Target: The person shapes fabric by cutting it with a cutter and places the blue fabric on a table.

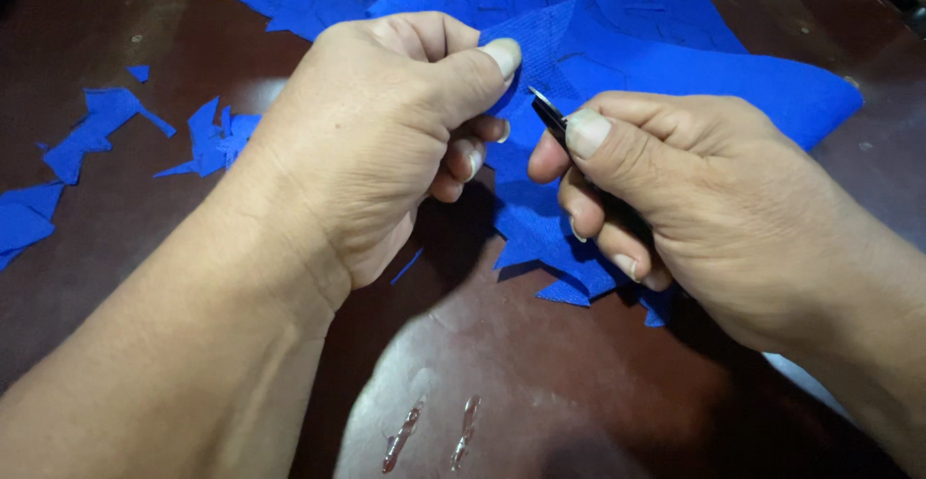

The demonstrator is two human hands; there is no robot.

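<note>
The left hand (386,141) pinches an edge of the blue fabric piece (579,64) between thumb and fingers. Just right of that pinch, the right hand (675,199) clamps slim dark tweezers (550,112), tip touching the fabric. Blue scraps (106,122) lie well left on the dark table (540,392).

Vivid royal blue over the whole fabric sheet (617,45), plain in most places, with a fine woven grid showing on the upturned flap (540,45) and darker seam-like lines crossing the far part. Same blue on the cut scraps (106,122) scattered at the left. Black along the slim tool (552,117), silver at its tip. Dark reddish brown, glossy, on the counter (540,383), with pale glare and two bright streaks of reflected light near the bottom edge.
</note>
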